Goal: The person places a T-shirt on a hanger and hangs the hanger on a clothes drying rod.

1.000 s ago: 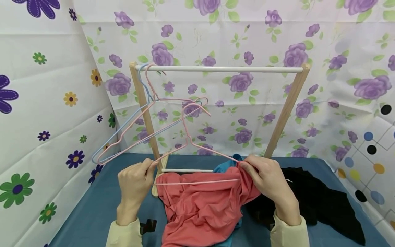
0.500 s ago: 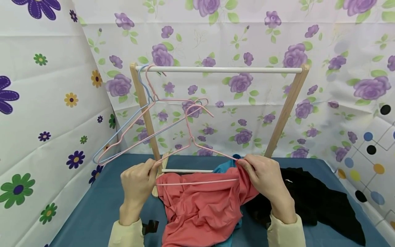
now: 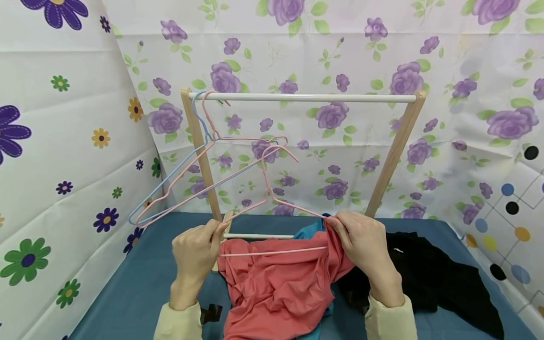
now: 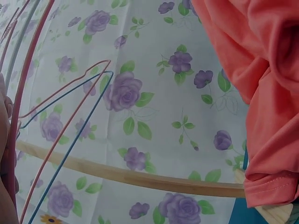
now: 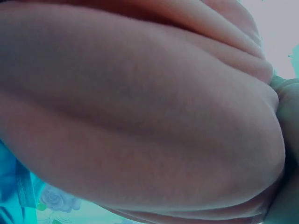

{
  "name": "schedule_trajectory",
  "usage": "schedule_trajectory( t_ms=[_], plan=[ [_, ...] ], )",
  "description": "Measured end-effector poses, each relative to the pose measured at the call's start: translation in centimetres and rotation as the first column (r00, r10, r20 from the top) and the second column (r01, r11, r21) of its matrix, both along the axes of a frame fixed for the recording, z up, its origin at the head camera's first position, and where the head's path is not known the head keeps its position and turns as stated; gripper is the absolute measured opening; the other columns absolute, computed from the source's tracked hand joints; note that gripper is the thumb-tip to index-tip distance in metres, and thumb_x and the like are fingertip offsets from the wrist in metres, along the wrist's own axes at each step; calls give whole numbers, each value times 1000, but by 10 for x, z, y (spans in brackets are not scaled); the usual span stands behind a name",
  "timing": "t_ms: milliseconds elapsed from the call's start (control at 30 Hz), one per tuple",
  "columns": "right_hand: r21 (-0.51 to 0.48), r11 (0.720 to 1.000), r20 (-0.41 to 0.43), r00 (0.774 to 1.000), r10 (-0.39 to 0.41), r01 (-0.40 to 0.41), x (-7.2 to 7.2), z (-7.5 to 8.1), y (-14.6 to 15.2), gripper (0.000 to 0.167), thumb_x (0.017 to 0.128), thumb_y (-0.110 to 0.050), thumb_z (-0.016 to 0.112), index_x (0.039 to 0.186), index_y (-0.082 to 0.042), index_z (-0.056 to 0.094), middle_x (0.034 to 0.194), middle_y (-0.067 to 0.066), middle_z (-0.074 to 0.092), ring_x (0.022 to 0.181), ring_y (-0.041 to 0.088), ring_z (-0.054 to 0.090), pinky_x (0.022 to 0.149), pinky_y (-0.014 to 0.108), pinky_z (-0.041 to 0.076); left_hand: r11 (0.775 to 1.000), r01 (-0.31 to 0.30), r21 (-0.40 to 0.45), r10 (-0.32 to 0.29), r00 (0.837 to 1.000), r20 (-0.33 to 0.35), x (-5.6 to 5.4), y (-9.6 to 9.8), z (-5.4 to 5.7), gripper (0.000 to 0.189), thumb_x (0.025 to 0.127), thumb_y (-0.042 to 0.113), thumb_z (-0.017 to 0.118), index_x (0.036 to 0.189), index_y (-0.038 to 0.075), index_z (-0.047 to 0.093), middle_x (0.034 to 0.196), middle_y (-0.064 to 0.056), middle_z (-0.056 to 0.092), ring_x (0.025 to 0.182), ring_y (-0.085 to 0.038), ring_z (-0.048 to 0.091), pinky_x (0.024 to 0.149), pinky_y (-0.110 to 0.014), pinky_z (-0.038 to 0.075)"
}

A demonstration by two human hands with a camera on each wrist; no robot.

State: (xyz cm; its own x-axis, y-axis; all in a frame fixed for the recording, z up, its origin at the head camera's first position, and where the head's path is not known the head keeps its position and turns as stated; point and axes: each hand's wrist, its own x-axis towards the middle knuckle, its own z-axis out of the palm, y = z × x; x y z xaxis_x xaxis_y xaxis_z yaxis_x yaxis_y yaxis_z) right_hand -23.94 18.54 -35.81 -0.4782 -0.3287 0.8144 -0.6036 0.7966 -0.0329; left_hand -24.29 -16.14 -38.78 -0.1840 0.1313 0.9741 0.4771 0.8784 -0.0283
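A pink clothes hanger stands hook-up in front of me, and its right end goes into a crumpled coral-red shirt. My left hand grips the hanger's left shoulder, seen in the head view. The right hand pinches the shirt's cloth over the hanger's right shoulder, so that tip is hidden. The hanger's bottom bar crosses in front of the shirt. In the left wrist view a stitched hem of the shirt hangs at the right. Mostly the hand itself fills the right wrist view.
A wooden rack with a white rail stands behind. On its left end hang a blue hanger and another pink hanger. Black clothing lies at right on the blue surface, and blue cloth shows behind the shirt.
My left hand and the pink hanger have shifted slightly right, toward the shirt. The right hand has come a little left with the cloth still pinched.
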Motion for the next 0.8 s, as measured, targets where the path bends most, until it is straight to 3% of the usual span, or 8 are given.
schedule_trajectory(
  t_ms=[500, 800],
  plan=[
    [4, 995, -66, 993, -97, 98, -3, -2, -10, 51, 103, -51, 34, 63, -20, 38, 51, -7, 27, 43, 10, 26, 41, 26, 18, 1000, 9, 7, -9, 1000, -3, -1, 8, -4, 52, 103, 46, 43, 61, 15, 46, 44, 7, 22, 38, -5, 14, 42, -20, 7],
    [-11, 995, -85, 991, -99, 98, -3, -2, -16, 52, 104, -50, 32, 63, -18, 38, 51, -7, 26, 42, 10, 22, 40, 27, 15, 1000, 4, 9, -4, 1000, -8, -1, 13, -4, 52, 103, 46, 43, 61, 16, 47, 44, 8, 21, 38, -4, 12, 42, -20, 6]
  ],
)
